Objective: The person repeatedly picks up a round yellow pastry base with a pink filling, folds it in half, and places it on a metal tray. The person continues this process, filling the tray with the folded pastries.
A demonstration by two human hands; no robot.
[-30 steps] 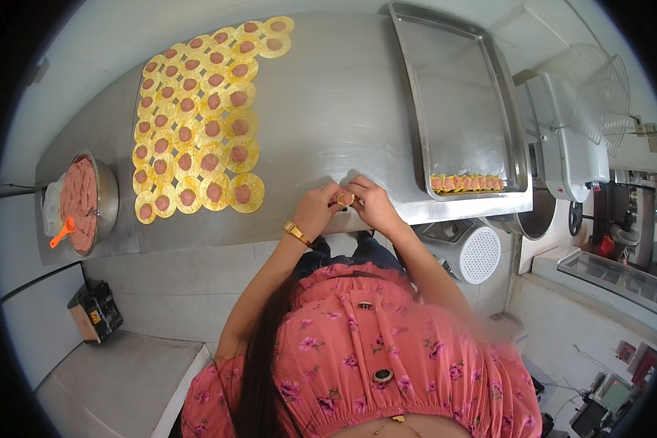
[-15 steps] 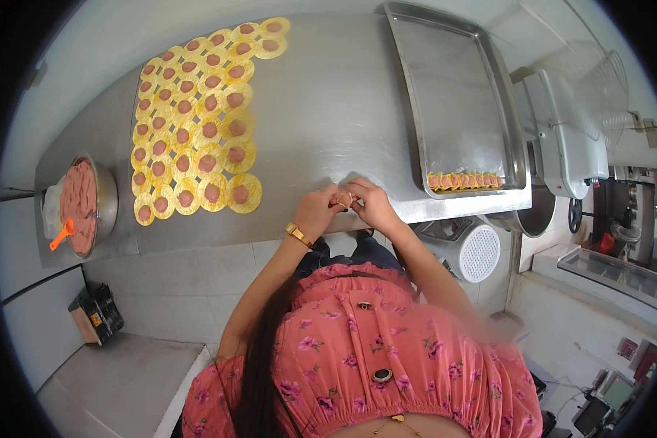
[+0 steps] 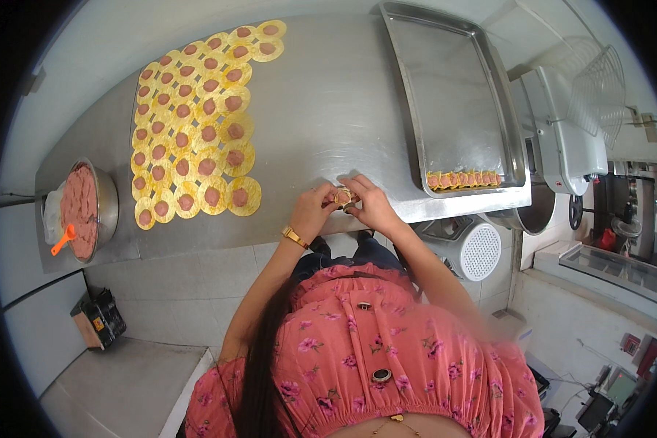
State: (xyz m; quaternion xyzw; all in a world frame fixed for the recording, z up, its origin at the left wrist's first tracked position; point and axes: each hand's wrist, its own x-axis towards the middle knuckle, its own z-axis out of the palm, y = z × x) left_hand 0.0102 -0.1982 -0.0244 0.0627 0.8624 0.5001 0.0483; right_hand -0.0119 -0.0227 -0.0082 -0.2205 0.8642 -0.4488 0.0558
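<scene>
A small open-topped dumpling (image 3: 342, 196), a yellow wrapper gathered around pink meat filling, is pinched between my two hands near the table's front edge. The fingers of my left hand (image 3: 314, 209) press on one side of it. My right hand (image 3: 373, 205) grips its other side with fingers curled. To the left lie rows of round yellow wrappers (image 3: 241, 197), each with a ball of pink meat on it. A row of finished-looking dumplings (image 3: 463, 179) stands along the near end of a metal tray (image 3: 419, 139) on the right.
The steel table (image 3: 306, 109) runs beneath everything. At far left stands a metal bowl (image 3: 108, 208) of ground meat (image 3: 80, 197) with an orange spoon (image 3: 64, 239). Beside the tray is a white machine (image 3: 565, 139). A perforated white disc (image 3: 481, 252) sits below the table edge.
My fingers have shifted around the dumpling, and its meat-filled top now shows more plainly between them. The view has moved slightly; the wrappers and tray stay as they were.
</scene>
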